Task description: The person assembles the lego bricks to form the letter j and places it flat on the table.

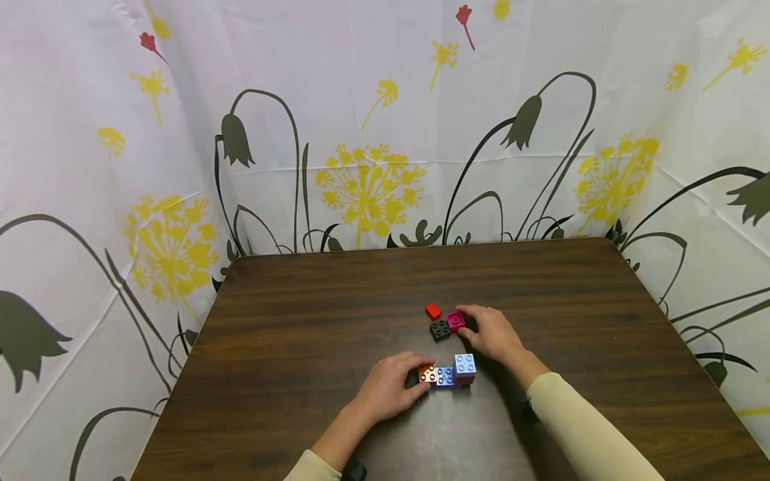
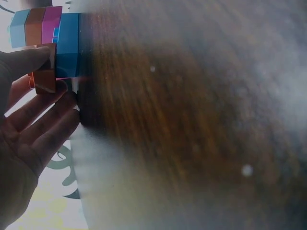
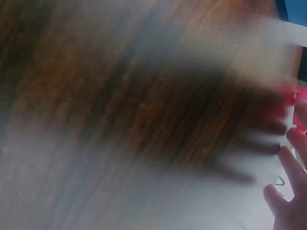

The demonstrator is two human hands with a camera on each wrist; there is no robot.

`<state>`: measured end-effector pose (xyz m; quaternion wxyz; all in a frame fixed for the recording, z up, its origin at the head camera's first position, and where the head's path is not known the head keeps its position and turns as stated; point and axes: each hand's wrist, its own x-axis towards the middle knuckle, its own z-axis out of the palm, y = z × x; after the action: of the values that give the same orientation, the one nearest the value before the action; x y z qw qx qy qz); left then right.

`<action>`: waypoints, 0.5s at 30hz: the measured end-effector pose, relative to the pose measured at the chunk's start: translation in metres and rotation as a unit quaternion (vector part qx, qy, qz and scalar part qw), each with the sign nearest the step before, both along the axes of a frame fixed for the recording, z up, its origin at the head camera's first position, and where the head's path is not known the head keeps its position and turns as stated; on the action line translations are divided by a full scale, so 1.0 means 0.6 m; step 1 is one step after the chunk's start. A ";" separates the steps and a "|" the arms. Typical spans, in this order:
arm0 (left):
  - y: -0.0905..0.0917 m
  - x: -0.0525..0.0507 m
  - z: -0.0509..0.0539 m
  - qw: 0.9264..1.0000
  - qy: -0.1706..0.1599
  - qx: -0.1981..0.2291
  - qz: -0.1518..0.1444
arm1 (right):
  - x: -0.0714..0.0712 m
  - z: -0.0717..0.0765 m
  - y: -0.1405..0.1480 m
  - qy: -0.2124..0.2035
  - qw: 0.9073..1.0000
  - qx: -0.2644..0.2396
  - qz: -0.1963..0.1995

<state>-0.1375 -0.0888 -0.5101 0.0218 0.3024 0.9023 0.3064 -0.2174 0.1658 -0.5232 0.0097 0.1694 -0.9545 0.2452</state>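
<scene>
The left hand (image 1: 388, 387) pinched a brown brick (image 1: 427, 374) between thumb and fingers; in the left wrist view the thumb lay on one side of it and the remaining fingers spread out beyond. That brick sat at the near end of a blue brick (image 1: 445, 378), whose studs showed between it and a short stack at the other end. The stack had a magenta layer (image 2: 51, 24) at the bottom, a brown layer (image 2: 34, 26) in the middle and a light blue brick (image 1: 465, 364) on top. Whether the blue brick touched the tabletop (image 1: 313, 307) or was slightly raised, I could not tell.

The right hand (image 1: 493, 334) held a magenta brick (image 1: 455, 321) by its side, thumb and index finger set around it, farther from the person than the stack. In the right wrist view only part of this hand showed, at the edge.

Just left of the magenta brick lay a black brick (image 1: 440, 329), studs up; whether the two touched was unclear. A small red brick (image 1: 433, 311) lay just past the black one.

Pale sleeves (image 1: 583, 421) covered the forearms. Behind the dark, wood-grained tabletop hung a white curtain (image 1: 361, 80) printed with yellow, red and grey-green flowers.
</scene>
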 end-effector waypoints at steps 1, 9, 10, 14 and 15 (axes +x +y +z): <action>0.000 0.000 0.000 1.000 -0.001 -0.001 0.000 | 0.001 0.001 0.002 -0.005 1.000 -0.012 -0.007; 0.000 0.000 -0.001 1.000 -0.005 -0.009 0.003 | 0.016 0.017 0.018 0.014 0.994 -0.108 -0.010; 0.000 0.000 0.000 1.000 -0.005 -0.009 0.004 | 0.018 0.021 0.019 0.014 0.993 -0.118 -0.008; 0.001 0.001 0.000 1.000 0.002 -0.007 0.003 | 0.031 0.036 0.024 0.012 0.988 -0.154 -0.014; 0.001 0.001 0.000 1.000 0.005 -0.005 0.002 | 0.034 0.040 0.025 0.012 0.986 -0.163 -0.018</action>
<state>-0.1366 -0.0880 -0.5102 0.0184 0.3018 0.9047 0.3000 -0.1967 0.1805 -0.4989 0.0529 0.1517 -0.9045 0.3950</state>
